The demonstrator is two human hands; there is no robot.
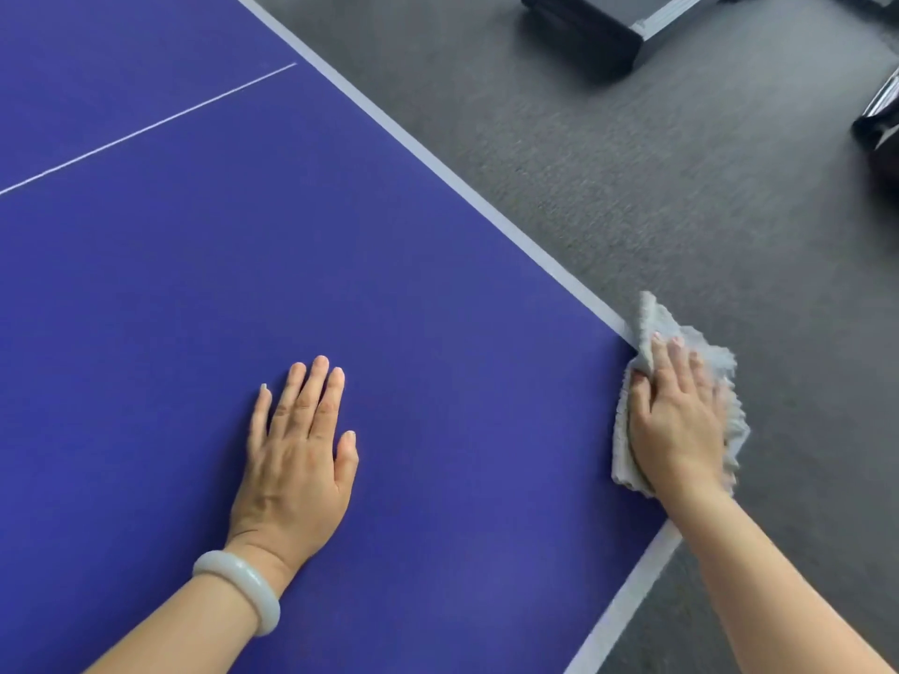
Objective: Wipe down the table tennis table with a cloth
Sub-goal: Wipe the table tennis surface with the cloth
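The blue table tennis table [243,260] fills the left and middle of the head view, with pale border lines and a thin white centre line. My left hand [299,445] lies flat on the blue surface, fingers straight, a pale bangle on the wrist. My right hand [678,420] presses a crumpled grey cloth [656,323] against the table's right corner, fingers laid straight over it. Part of the cloth hangs past the edge over the floor, and part is hidden under my hand.
Dark grey carpet [632,163] lies beyond the table's right edge. A black and grey piece of equipment [598,31] stands on the floor at the top. Another dark object [880,119] sits at the far right edge.
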